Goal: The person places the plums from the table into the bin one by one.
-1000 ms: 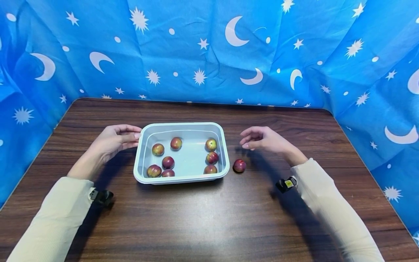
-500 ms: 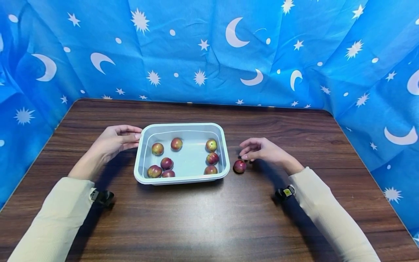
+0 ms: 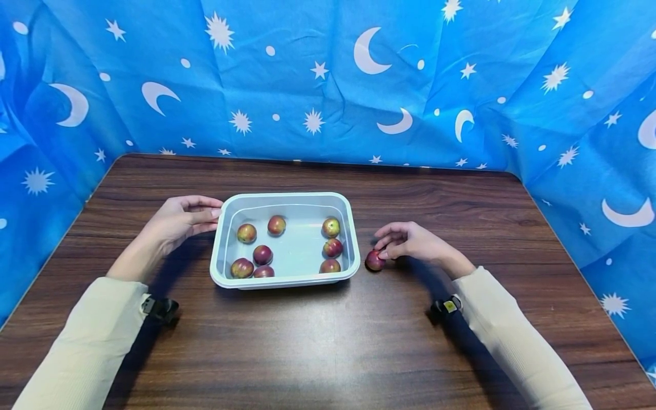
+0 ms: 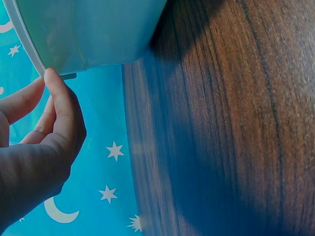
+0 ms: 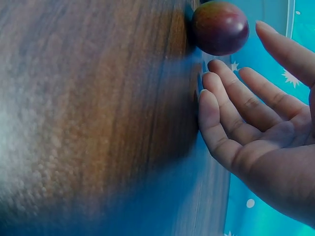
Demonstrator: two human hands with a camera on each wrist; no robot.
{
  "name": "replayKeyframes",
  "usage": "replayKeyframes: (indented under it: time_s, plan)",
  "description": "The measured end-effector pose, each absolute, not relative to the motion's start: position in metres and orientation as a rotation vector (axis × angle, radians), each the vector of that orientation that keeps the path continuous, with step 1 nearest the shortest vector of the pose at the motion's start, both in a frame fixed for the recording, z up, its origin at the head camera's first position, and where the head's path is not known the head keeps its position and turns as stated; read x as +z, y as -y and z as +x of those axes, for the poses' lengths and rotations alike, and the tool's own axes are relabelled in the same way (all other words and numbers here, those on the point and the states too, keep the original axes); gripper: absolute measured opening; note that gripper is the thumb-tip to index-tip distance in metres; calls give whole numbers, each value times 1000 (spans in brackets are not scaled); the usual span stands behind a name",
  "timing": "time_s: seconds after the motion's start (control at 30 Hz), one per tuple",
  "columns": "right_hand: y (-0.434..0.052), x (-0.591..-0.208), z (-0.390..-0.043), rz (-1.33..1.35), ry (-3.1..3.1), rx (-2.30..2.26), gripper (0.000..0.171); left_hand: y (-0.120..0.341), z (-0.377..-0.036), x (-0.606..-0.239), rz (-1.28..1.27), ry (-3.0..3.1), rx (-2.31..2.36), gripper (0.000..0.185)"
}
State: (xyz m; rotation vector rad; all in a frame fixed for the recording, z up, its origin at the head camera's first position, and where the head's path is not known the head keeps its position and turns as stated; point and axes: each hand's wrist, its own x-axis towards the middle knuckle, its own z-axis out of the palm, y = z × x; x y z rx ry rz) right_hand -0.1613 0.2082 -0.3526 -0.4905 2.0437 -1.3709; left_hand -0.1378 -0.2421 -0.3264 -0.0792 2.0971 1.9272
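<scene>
A pale plastic tub [image 3: 294, 280] stands on the table with several red and yellow-green plums [image 3: 263, 254] inside. My left hand [image 3: 184, 221] pinches the tub's left rim between thumb and fingers; the left wrist view shows the fingertips [image 4: 51, 76] at that rim. One dark red plum [image 3: 374, 261] lies on the wood just right of the tub. Over this plum reaches my right hand [image 3: 412, 244], its thumb overlapping the fruit in the head view. Seen from the right wrist, the fingers are loosely bent, and a gap shows between the thumb [image 5: 280, 42] and the plum [image 5: 220, 28].
A dark wood-grain table [image 3: 307, 353] lies under everything. Blue cloth [image 3: 318, 85] with white moons and stars hangs along its back and sides. Each wrist carries a small black camera, the left one [image 3: 161, 309] and the right one [image 3: 445, 306].
My right hand has come down and toward me, from behind the loose plum to right at it. The left hand and the tub have stayed in place.
</scene>
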Motion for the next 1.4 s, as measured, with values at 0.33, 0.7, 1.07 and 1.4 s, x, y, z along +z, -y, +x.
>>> replayKeyframes:
  time_s: [0.33,0.7,1.07,1.4]
  plan:
    - [-208,-355,-162,-525,-2028,-1359,46,242,-138,-327,-86,-2098,1920,33]
    - [-208,-356,-162,-564,-2038,-1326,42,242,-137,-327,-91,-2108,1915,32]
    - [-209,-356,-162,-548,-2066,-1296,39,242,-137,-327,-86,-2079,1960,22]
    - [-211,-352,-163,-503,-2051,-1310,37,242,-138,-325,-84,-2094,1931,31]
